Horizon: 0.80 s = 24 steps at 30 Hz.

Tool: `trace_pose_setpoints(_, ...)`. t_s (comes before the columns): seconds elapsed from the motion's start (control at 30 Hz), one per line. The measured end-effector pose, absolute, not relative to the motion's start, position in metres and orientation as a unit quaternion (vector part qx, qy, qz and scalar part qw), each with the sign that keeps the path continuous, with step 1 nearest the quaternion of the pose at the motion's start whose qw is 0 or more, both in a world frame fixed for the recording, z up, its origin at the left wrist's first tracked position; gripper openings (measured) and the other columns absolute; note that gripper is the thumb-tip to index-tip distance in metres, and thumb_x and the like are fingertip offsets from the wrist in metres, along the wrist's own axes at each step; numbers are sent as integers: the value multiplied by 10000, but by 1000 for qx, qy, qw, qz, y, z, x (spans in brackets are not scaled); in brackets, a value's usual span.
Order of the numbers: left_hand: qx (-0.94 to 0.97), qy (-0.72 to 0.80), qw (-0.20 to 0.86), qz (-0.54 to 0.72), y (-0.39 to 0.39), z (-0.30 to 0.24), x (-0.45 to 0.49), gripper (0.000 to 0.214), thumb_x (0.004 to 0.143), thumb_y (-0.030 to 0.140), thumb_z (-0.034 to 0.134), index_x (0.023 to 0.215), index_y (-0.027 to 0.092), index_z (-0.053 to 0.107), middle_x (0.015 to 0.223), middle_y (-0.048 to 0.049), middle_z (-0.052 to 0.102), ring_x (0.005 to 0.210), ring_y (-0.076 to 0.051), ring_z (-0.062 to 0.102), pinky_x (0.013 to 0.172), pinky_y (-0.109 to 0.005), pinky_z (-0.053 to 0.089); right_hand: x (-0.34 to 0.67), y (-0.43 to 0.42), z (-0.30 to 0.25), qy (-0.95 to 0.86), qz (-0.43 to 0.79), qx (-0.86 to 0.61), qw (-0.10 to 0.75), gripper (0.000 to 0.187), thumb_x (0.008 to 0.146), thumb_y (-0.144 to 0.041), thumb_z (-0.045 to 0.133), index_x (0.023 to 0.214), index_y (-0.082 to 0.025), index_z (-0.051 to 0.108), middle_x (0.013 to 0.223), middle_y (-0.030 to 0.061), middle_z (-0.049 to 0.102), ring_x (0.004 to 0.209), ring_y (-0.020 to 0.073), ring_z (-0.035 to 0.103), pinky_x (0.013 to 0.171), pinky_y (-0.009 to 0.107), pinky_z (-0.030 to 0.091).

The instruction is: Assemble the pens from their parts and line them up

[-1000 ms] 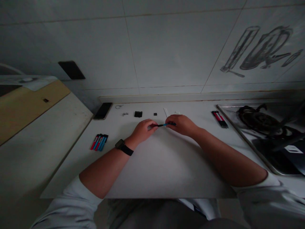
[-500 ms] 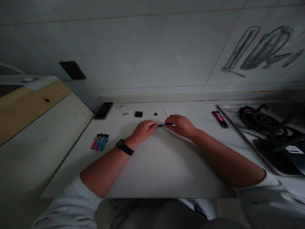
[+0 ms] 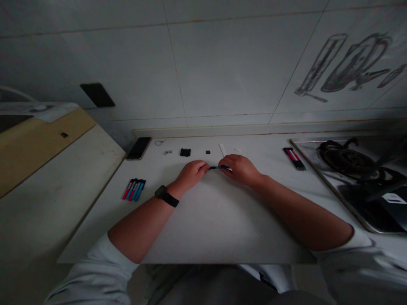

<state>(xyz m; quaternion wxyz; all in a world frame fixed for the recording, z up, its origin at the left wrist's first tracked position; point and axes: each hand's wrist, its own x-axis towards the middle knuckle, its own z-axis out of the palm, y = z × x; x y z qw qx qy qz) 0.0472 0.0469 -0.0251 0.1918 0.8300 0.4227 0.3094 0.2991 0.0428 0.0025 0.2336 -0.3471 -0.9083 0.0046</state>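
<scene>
The thin blue and black plastic pen (image 3: pixel 218 167), pinched at its two ends by the closed fingers of the left hand (image 3: pixel 190 173) and the right hand (image 3: pixel 241 170) just over the white desk (image 3: pixel 219 220), seems light, stiff and smooth, so end grips suit it.

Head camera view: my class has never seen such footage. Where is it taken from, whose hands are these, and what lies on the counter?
The camera sits on a person's head, looking forward and down, so both arms entering from below are that person's own. The left hand, a black watch on its wrist, and the right hand pinch the ends of a thin blue pen over a white counter. On it lie red and blue pens at left, a phone and small black parts at the back, and red and black pens beside a gas stove.
</scene>
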Motion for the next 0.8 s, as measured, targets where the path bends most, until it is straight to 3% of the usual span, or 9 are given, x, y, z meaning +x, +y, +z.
trace_pose_setpoints(0.13,823,409,191,343,48,-29,47,60,966,243,654,966,198,695,971,-41,720,919,-188,665,857,-332,521,300,44,1,-904,13,-361,230,176,1013,-276,581,1051,-200,735,968,84,748,851,211,660,763,307,442)
trace_pose_setpoints(0.3,809,410,201,371,47,-32,48,191,1019,332,591,1147,203,652,1098,-67,712,999,-194,668,922,-355,530,300,44,1,-896,18,-364,256,194,1019,-279,567,1067,-194,735,986,87,752,856,207,662,767,307,452)
trace_pose_setpoints(0.4,813,431,184,345,48,-31,47,298,1084,356,426,1000,195,663,1011,-70,709,965,-205,655,905,-370,520,300,44,0,-894,17,-358,269,205,1024,-289,563,1073,-194,738,993,92,751,857,207,662,769,313,456)
trace_pose_setpoints(0.5,820,444,179,314,48,-30,47,356,1080,348,421,834,195,627,874,-50,679,856,-197,632,841,-358,513,301,44,-1,-895,17,-355,269,206,1023,-281,561,1070,-191,741,987,94,750,852,208,662,772,319,460)
trace_pose_setpoints(0.67,802,440,201,350,48,-33,48,101,975,304,631,987,205,620,955,-34,681,894,-186,644,815,-322,511,302,45,-2,-891,16,-360,276,214,1035,-291,550,1052,-192,739,985,92,747,865,208,662,781,314,464)
trace_pose_setpoints(0.8,800,441,215,345,47,-30,48,225,1056,350,482,972,202,630,946,-45,693,896,-192,644,841,-341,505,303,45,-1,-889,16,-359,282,216,1039,-295,548,1065,-195,737,991,96,747,885,213,663,799,322,468)
